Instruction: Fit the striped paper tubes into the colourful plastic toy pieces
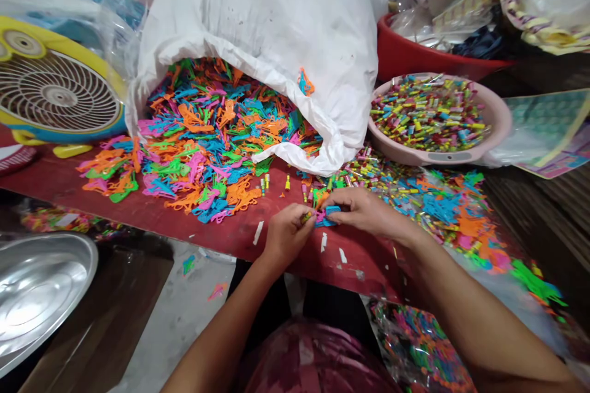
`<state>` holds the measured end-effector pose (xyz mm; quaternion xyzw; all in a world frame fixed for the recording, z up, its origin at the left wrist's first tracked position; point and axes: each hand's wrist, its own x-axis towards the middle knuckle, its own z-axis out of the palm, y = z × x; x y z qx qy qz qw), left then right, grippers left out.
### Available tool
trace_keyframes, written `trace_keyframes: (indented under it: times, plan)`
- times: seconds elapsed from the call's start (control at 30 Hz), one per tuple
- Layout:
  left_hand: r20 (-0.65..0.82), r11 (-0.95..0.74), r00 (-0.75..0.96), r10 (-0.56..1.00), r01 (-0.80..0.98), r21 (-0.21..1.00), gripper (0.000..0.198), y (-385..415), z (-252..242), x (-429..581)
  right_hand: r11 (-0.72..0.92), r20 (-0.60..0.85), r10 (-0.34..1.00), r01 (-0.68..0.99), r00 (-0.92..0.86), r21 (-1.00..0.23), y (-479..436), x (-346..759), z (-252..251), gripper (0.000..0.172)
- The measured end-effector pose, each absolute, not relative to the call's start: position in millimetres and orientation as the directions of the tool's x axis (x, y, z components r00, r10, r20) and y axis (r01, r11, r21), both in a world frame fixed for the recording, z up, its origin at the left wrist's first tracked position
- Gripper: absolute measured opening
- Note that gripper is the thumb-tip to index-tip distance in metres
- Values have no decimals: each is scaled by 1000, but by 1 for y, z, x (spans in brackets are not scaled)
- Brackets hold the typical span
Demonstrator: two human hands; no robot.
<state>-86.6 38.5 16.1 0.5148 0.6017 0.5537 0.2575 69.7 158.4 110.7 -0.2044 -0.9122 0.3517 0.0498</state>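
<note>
Red tabletop [221, 236] fills the middle of my feed, with both hands working at its near edge. I read the left hand [288, 234] as closed in a pinch on a small yellow-green tube [306, 217]. The right hand [364, 212] is grasping a small pink-and-blue plastic piece [326, 216], just beside that tube. At 12 o'clock from the hands, a white woven sack [258, 31] spills a heap of bright plastic shapes [207, 135]. At 2 o'clock, a pink basin [500, 116] holds small coloured tubes [428, 113]. Loose tubes and shapes [442, 209] lie at 3 o'clock. On my screen, a yellow fan [58, 89] stands at 10 o'clock and a steel tray [37, 295] sits at 8 o'clock.
</note>
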Motion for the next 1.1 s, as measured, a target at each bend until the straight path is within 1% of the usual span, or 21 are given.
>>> trace_keyframes:
  times: [0.03,0.1,0.17,0.2,0.27,0.33,0.4,0.5,0.6,0.67,0.73,0.83,0.9,1.0,1.03,1.1]
  plan:
    - [232,-130,-358,904,287,949,18,38,15,-87,638,-79,432,367,-898,-677,160,74,108,14]
    - [149,-90,-413,899,160,983,24,37,12,-88,536,-102,525,422,-845,-731,162,87,100,13]
    - [100,-76,-450,887,70,995,25,37,8,-87,362,-64,673,404,-737,-840,160,99,89,15]
    - [103,-88,-460,882,54,995,24,37,6,-86,258,-35,757,348,-652,-901,157,102,83,19]
    - [128,-119,-470,874,48,992,20,38,4,-83,63,-20,883,162,-469,-985,147,103,72,29]
    - [140,-137,-478,867,41,990,17,40,4,-79,-64,-47,934,-35,-354,-997,133,96,62,39]
    - [139,-163,-486,863,-6,987,18,43,4,-76,-125,-66,946,-171,-318,-977,119,86,54,44]
    - [136,-199,-531,836,-63,978,20,44,7,-74,-165,-93,956,-249,-279,-954,105,74,43,41]
    - [59,-146,-543,838,-120,982,25,43,9,-73,-198,-142,965,-256,-221,-946,100,69,35,34]
    - [-13,-123,-499,867,-238,963,28,41,10,-71,-175,-135,978,-263,-161,-949,99,68,31,31]
    - [-65,-117,-436,898,-377,919,30,39,11,-66,-145,-114,986,-280,-123,-949,97,66,28,29]
    - [-92,-104,-361,928,-487,867,30,38,11,-61,-141,-97,982,-295,-161,-945,93,63,26,30]
    - [-85,-105,-338,937,-507,856,33,38,10,-61,-140,-86,976,-272,-199,-952,91,62,26,31]
    - [-52,-106,-288,956,-505,857,45,40,6,-63,-113,-66,973,-205,-223,-972,91,61,27,33]
    - [-35,-103,-261,965,-495,863,46,41,4,-63,-100,-57,971,-177,-231,-979,91,62,27,33]
    - [-5,-105,-230,973,-461,881,37,43,-1,-63,-64,-35,967,-109,-254,-992,92,63,26,31]
